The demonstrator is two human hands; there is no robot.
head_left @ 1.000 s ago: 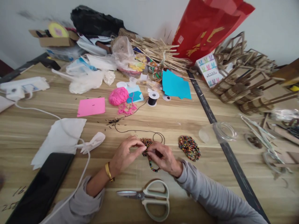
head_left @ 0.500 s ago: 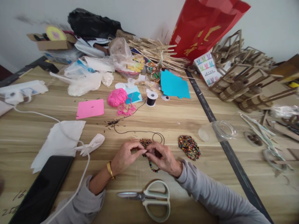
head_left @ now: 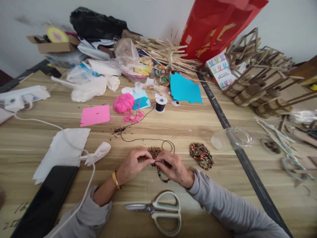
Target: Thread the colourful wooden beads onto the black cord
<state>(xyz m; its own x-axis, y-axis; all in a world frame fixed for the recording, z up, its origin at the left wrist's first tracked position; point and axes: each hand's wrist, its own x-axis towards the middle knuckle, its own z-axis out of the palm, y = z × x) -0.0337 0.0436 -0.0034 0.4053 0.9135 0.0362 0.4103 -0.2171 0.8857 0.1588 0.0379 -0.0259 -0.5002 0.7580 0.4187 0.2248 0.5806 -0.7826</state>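
My left hand (head_left: 133, 164) and my right hand (head_left: 172, 167) meet over the table, thumbs and forefingers pinched together tip to tip. What lies between the fingertips is too small to make out. Behind and below them, partly hidden, is a multicoloured bead string (head_left: 163, 177), its beads bunched at the back and curving out under my right hand. A thin black cord (head_left: 138, 140) runs from a white spool of black cord (head_left: 160, 103) and loops behind my right hand. Open-handled scissors (head_left: 165, 211) with pale grips lie just in front of me.
Coiled bead strings (head_left: 201, 156) lie to the right, near a clear plastic jar (head_left: 231, 138). Short black cord bits (head_left: 120, 131) are scattered beyond my hands. Pink yarn (head_left: 124, 102) and blue paper (head_left: 185, 88) sit farther back. At left are a black phone (head_left: 47, 201) and a white cable (head_left: 92, 175).
My hands stay pinched together in nearly the same spot, with only a slight shift of the fingers. The view has tilted very slightly.
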